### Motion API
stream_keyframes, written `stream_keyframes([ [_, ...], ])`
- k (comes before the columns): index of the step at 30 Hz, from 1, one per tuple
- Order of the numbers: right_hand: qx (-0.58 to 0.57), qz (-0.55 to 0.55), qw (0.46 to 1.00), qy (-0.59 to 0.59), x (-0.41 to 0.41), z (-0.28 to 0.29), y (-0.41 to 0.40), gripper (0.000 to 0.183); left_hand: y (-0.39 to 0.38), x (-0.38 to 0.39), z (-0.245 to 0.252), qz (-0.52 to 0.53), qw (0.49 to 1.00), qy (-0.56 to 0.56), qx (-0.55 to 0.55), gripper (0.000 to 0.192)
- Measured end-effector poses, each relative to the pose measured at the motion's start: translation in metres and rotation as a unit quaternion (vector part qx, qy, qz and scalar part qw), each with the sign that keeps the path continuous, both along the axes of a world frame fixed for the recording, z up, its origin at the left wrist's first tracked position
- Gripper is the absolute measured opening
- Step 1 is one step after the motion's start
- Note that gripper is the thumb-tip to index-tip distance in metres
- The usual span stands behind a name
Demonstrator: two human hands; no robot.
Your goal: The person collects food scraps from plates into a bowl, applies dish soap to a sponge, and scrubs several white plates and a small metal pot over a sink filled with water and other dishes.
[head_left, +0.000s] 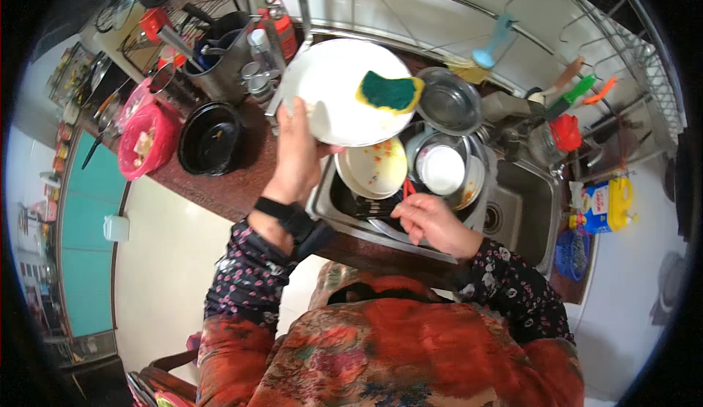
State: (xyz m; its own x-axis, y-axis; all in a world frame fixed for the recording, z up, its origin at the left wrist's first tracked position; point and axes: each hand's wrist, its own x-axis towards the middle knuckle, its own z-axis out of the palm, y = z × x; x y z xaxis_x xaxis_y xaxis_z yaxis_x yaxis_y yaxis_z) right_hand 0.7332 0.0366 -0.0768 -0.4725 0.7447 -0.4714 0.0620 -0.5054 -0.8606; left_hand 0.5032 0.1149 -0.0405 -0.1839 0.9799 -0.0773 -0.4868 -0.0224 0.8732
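My left hand (296, 160) holds a white plate (329, 94) by its near left edge, tilted above the left sink basin. A green and yellow scouring sponge (389, 92) rests on the plate. Lower right, my right hand (436, 225) is over the front of the basin, fingers curled. Its fingertips meet a dark slotted utensil (374, 207); whether they grip it is unclear. Under the plate sits a cream bowl (376, 168) with orange food bits. Beside it a small white bowl (442, 170) stands inside a larger metal bowl (422, 149).
A clear bowl (449, 101) lies behind the basin. The right sink basin (527, 204) adjoins it. On the counter at left stand a black bowl (210, 139), a pink bag-lined bin (145, 143) and a metal utensil pot (222, 72). A yellow detergent jug (619, 204) is at right.
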Motion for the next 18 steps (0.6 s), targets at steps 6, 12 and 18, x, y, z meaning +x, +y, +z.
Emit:
stream_keyframes([
  [6, 0.061, -0.183, 0.981, 0.019, 0.068, -0.005, 0.024, 0.030, -0.004, -0.002, 0.006, -0.019, 0.999, 0.023, -0.026, 0.034],
  [12, 0.260, -0.125, 0.915, -0.283, 0.099, -0.002, 0.032, 0.025, -0.018, 0.018, 0.010, -0.015, 0.998, 0.032, -0.047, 0.039],
  [18, 0.572, -0.153, 0.728, -0.344, 0.038, 0.062, 0.024, 0.025, -0.031, 0.035, 0.015, -0.061, 0.995, 0.059, -0.049, 0.042],
])
